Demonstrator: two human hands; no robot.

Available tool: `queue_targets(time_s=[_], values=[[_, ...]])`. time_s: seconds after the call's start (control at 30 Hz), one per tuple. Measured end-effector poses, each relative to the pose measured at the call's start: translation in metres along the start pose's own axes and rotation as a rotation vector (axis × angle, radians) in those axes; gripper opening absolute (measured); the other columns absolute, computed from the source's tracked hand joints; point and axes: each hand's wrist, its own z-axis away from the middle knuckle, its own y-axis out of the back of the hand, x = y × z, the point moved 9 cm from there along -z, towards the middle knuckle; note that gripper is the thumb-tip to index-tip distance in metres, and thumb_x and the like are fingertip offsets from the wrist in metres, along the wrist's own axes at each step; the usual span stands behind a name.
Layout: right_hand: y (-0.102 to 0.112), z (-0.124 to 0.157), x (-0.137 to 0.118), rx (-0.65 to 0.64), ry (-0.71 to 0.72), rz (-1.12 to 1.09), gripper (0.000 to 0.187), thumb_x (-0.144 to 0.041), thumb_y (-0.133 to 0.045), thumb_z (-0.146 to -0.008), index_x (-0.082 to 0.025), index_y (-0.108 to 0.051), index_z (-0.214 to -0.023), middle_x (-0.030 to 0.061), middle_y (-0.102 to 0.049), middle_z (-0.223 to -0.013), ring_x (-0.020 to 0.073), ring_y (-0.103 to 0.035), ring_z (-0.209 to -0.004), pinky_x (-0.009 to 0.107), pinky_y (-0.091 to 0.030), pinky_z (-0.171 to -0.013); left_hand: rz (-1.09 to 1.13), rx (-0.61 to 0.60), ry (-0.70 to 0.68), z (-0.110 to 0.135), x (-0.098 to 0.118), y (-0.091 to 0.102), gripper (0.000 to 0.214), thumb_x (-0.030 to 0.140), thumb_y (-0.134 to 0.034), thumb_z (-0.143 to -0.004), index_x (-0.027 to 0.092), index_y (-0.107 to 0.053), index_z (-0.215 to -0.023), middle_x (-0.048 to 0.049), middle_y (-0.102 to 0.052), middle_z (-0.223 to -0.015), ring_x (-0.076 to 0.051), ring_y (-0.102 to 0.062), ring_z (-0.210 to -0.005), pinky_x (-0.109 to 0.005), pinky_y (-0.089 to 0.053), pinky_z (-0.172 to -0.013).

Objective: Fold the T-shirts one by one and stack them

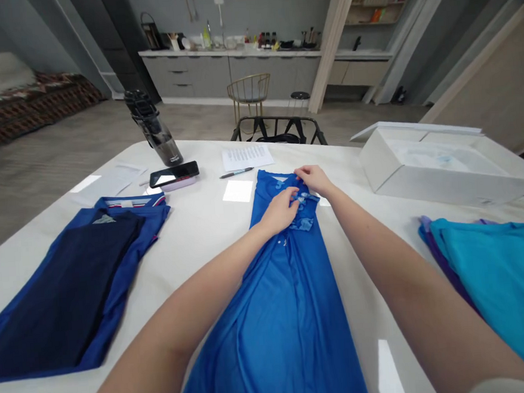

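A long blue dress (292, 314) lies lengthwise on the white table in front of me, its neckline at the far end and its skirt running off the bottom of the view. Lighter blue floral trim (303, 223) decorates its chest. My left hand (281, 212) rests on the bodice with its fingers curled together at the fabric beside the trim. Up at the far right corner of the neckline, my right hand (313, 178) pinches the dress's edge between thumb and fingers. Part of the bodice is hidden beneath both hands.
Folded dark and blue clothes (66, 288) lie left; turquoise and purple clothes (500, 263) lie right. An open white box (440, 178) stands behind those. A bottle (161, 137), a phone (174, 174), a pen (237, 173) and a printed sheet (248, 157) occupy the table's far side.
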Motion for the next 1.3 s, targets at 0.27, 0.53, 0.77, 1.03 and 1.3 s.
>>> queue_targets(time_s=[0.27,0.53,0.77,1.03,1.3], values=[[0.005,0.076,0.003,-0.039,0.003,0.389,0.044,-0.058,-0.069,-0.084,-0.023,-0.077,-0.108,0.0086,-0.077,-0.106,0.0265,-0.07,-0.097,0.034,-0.051,-0.083,-0.57,-0.224,-0.158,0.053,-0.007,0.008,0.045,0.043,-0.045,-0.105,0.021,-0.06,-0.14,-0.0121,-0.054,-0.154,-0.024,-0.046,-0.146,-0.049,-0.026,-0.126],[0.027,0.115,0.015,0.164,-0.218,0.492,0.037,-0.038,-0.059,-0.095,-0.024,-0.064,-0.128,0.0135,-0.072,-0.117,0.0343,-0.064,-0.112,0.052,-0.046,-0.096,-0.629,-0.272,-0.135,0.104,-0.007,-0.002,0.059,0.042,-0.045,-0.104,0.02,-0.039,-0.158,-0.0142,-0.034,-0.167,-0.027,-0.03,-0.155,-0.05,-0.023,-0.127],[0.01,0.149,-0.044,0.228,0.065,0.529,0.031,-0.037,-0.048,-0.101,-0.02,-0.068,-0.12,0.0175,-0.063,-0.124,0.0353,-0.056,-0.119,0.052,-0.045,-0.097,-0.652,-0.235,-0.108,0.136,-0.001,-0.001,0.058,0.041,-0.042,-0.105,0.017,-0.039,-0.158,-0.0175,-0.035,-0.165,-0.03,-0.031,-0.155,-0.054,-0.023,-0.126],[-0.044,0.209,-0.097,-0.045,0.379,0.489,0.021,-0.031,-0.057,-0.098,-0.023,-0.073,-0.111,0.0091,-0.067,-0.113,0.026,-0.059,-0.11,0.039,-0.045,-0.094,-0.707,-0.131,-0.07,0.167,0.012,0.017,0.052,0.021,-0.043,-0.101,0.012,-0.044,-0.153,-0.0176,-0.056,-0.149,-0.027,-0.054,-0.137,-0.045,-0.039,-0.117],[-0.067,0.262,-0.112,-0.122,0.409,0.487,0.018,-0.025,-0.06,-0.098,-0.023,-0.073,-0.111,0.0073,-0.068,-0.111,0.0225,-0.063,-0.105,0.033,-0.045,-0.089,-0.746,-0.043,0.101,0.209,0.022,0.042,0.035,0.018,-0.049,-0.098,0.019,-0.059,-0.131,-0.013,-0.068,-0.127,-0.026,-0.066,-0.115,-0.038,-0.051,-0.097]])
